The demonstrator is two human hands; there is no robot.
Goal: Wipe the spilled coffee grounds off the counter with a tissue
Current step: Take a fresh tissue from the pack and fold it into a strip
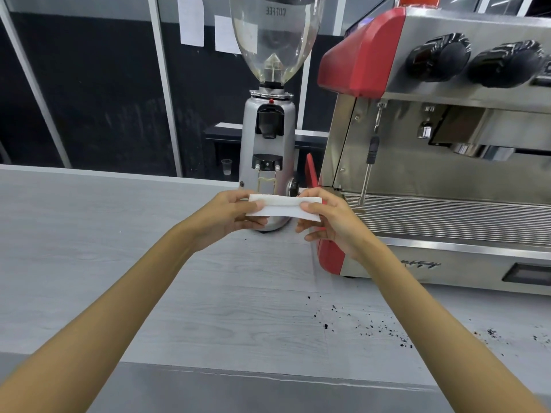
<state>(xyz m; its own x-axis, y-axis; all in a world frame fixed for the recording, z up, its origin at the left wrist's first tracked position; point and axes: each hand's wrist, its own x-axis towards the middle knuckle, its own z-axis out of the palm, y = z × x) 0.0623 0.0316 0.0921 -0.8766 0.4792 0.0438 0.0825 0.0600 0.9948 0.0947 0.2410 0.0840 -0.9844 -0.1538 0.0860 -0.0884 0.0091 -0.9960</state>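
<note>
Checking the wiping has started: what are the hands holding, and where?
A folded white tissue, held above the counter: left hand pinches its left end, right hand its right end.

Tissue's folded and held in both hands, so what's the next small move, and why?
Probably bring the tissue down and right onto the coffee grounds. Left hand and right hand hold it in the air in front of the grinder, while the grounds lie unwiped near the counter edge.

Both hands (229,216) (331,222) hold a tissue (283,207) (folded).
</note>
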